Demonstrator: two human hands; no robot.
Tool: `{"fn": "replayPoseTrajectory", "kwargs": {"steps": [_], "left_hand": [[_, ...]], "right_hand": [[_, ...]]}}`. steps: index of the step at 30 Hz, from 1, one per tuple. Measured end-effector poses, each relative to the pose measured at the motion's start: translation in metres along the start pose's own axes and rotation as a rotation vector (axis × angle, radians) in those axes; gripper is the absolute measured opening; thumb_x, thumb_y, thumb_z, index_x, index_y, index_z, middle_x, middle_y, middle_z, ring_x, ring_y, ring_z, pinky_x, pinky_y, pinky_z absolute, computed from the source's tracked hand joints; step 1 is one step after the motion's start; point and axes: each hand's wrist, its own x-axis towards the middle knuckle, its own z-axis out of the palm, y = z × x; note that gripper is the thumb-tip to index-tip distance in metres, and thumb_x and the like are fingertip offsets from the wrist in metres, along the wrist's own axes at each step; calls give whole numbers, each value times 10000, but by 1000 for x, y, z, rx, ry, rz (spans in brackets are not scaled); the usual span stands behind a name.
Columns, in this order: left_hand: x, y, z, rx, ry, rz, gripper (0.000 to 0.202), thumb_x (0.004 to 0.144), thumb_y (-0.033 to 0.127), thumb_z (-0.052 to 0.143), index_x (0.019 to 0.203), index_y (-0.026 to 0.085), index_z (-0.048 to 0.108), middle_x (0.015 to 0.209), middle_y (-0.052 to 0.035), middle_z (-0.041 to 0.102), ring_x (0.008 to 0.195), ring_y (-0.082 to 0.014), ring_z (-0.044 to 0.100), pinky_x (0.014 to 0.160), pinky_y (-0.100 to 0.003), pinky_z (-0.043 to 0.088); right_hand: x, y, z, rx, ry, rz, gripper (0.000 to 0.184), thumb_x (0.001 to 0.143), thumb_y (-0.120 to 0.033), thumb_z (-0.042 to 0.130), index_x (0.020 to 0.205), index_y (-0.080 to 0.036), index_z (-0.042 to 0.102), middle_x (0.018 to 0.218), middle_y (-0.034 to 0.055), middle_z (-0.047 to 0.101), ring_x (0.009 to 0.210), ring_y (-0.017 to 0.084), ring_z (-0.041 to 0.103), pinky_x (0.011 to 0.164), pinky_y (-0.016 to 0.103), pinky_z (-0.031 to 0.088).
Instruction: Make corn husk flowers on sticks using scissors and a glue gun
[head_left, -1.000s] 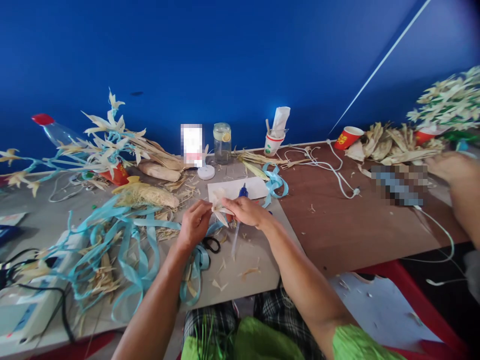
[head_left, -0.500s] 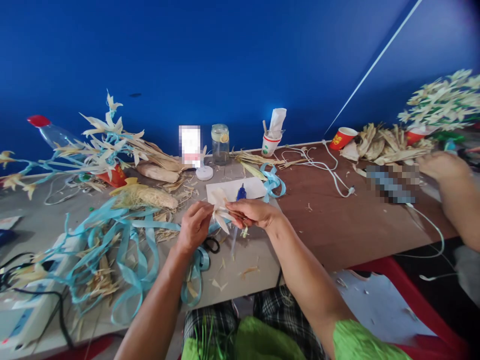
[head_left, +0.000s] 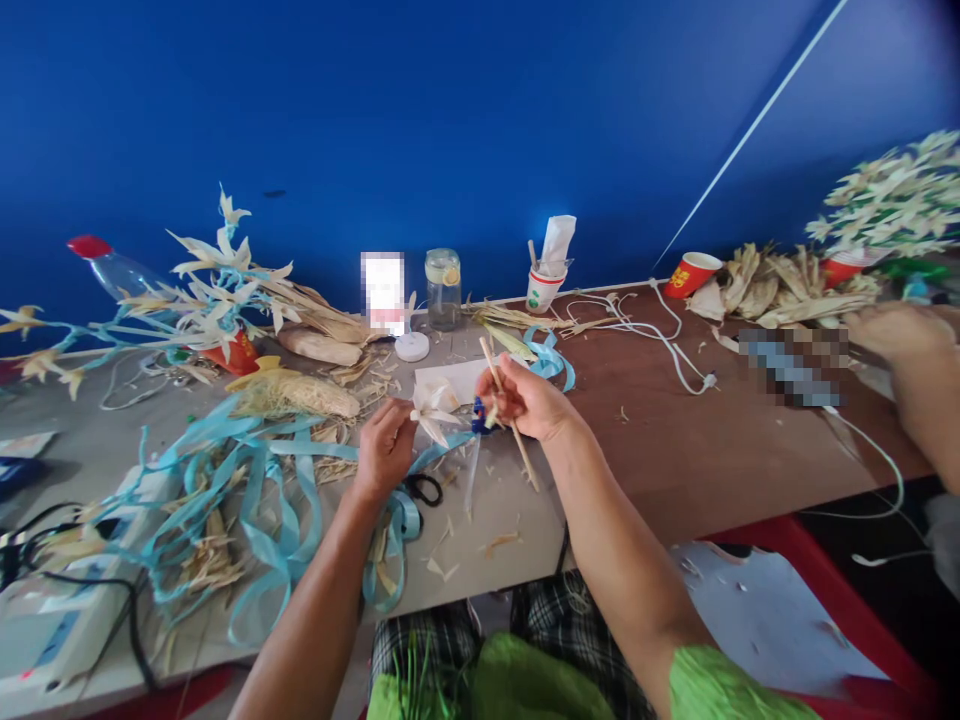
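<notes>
A glass jar and a white paper cup are seen at the back of the worktop, and a red cup is spotted beside heaped husks further right. Blue ribbon is strewn at the left, with black scissors just beside it.

Single head-worn view looks forward and down, close over the table

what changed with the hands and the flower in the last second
The right hand let go of the husk flower, drew away to the right and now grips a thin stick. The left hand kept hold of the flower; the scissors and ribbon lie as before.
</notes>
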Motion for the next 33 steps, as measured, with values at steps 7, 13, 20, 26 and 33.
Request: {"fn": "replayPoseTrajectory", "kwargs": {"steps": [7,13,20,26,33], "left_hand": [[0,3,5,-51,-113,-50,144,844,149,447,743,164,550,734,-30,577,669,-112,524,631,-229,423],[-3,1,7,-57,-184,-15,149,860,149,435,819,155,577,716,-33,557,659,-110,518,613,-224,416],[-4,2,8,-54,-186,23,167,857,144,435,858,156,601,745,-48,595,678,-116,550,633,-238,435],[-3,2,6,-61,-183,26,165,857,147,434,843,162,598,755,-56,601,703,-127,569,641,-242,442],[-1,4,4,-50,-130,-48,151,844,141,453,747,162,567,730,-33,592,661,-110,536,613,-221,415]], "right_hand": [[9,16,25,-133,42,-55,462,619,-489,725,894,-144,587,627,-49,453,497,48,305,460,210,215],[12,23,30,-149,77,-53,362,601,-431,734,722,-145,547,540,-78,393,459,40,289,451,213,191],[12,18,27,-69,157,86,333,500,-330,772,632,-146,527,458,-96,383,392,18,263,418,199,156],[16,17,17,-26,221,85,321,492,-288,779,591,-151,506,411,-98,379,354,9,236,394,195,130],[20,17,-1,241,272,-3,266,633,-347,724,682,-150,553,478,-74,437,379,24,242,412,201,252]]}}
